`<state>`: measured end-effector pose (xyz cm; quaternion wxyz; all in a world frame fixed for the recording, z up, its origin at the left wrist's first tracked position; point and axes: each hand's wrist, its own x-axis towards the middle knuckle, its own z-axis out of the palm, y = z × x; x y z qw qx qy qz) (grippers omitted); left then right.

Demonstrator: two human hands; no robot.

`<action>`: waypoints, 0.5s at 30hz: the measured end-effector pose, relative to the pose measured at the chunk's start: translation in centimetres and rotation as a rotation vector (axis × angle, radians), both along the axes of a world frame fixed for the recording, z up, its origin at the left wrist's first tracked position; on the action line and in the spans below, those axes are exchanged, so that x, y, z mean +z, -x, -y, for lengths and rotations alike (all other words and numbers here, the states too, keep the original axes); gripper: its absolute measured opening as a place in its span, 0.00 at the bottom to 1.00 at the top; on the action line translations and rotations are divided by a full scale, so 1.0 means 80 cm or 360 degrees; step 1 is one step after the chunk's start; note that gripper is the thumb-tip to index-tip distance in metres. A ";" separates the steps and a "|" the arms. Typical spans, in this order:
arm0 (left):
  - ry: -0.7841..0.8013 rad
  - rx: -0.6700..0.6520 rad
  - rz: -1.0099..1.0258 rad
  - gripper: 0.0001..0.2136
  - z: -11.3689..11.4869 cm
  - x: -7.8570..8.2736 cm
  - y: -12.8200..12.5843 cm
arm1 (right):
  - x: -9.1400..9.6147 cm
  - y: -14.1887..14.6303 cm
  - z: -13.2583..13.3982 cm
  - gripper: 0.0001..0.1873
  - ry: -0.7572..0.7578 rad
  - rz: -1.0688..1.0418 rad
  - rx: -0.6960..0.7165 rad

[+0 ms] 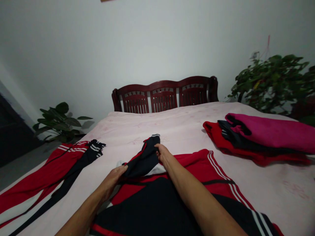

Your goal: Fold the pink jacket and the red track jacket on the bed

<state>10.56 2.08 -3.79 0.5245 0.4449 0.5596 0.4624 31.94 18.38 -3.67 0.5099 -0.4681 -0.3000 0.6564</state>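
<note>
Red-and-black track jacket (pixel 157 205) lies spread flat, mostly below the hands, white stripes along its red edge. Black sleeve (pixel 144 157) is bunched up between left hand (pixel 112 180) and right hand (pixel 163 154), white-striped cuff (pixel 155 135) sticking out ahead of them, white fabric (pixel 155 169) showing underneath.

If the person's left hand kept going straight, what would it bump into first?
The navy sleeve of the red-and-navy track jacket, which the left hand seems to touch, though depth is hard to judge.
</note>
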 end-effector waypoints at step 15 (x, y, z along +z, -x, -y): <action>-0.0078 0.0294 -0.0102 0.24 -0.012 0.000 -0.024 | -0.007 -0.176 0.179 0.12 -0.0101 -0.0619 0.0024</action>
